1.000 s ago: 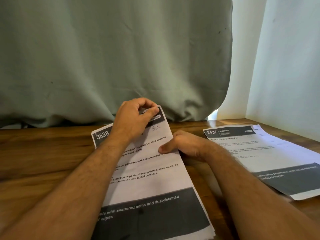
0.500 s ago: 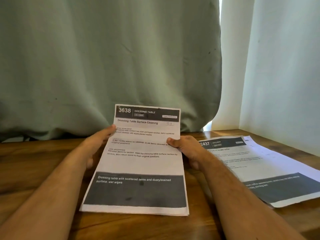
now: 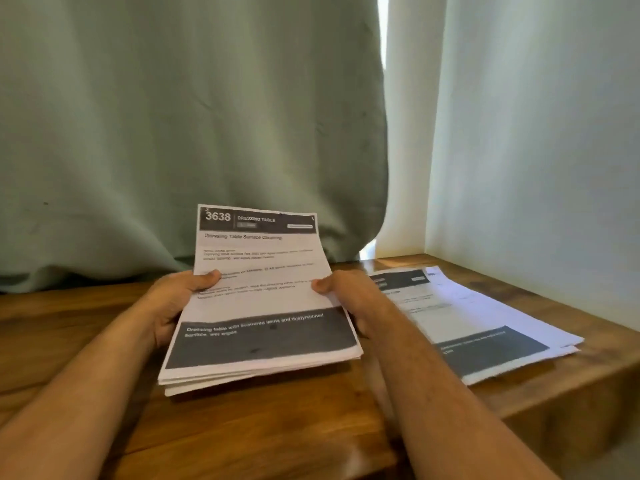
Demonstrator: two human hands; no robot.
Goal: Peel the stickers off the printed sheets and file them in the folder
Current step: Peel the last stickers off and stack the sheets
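A stack of printed sheets (image 3: 258, 299), top page headed "3638 Dressing Table", is lifted off the wooden table (image 3: 242, 427) and tilted up toward me. My left hand (image 3: 176, 303) grips its left edge with the thumb on top. My right hand (image 3: 346, 299) grips the right edge, thumb on the page. A second pile of printed sheets (image 3: 467, 323) lies flat on the table to the right. No sticker or folder shows in this view.
A green curtain (image 3: 190, 133) hangs right behind the table. A white wall (image 3: 536, 150) closes the right side. The table's right edge (image 3: 554, 403) drops off just beyond the flat pile.
My left hand left the top corner of the page and took the stack's left edge. Both hands then raised the whole stack off the table.
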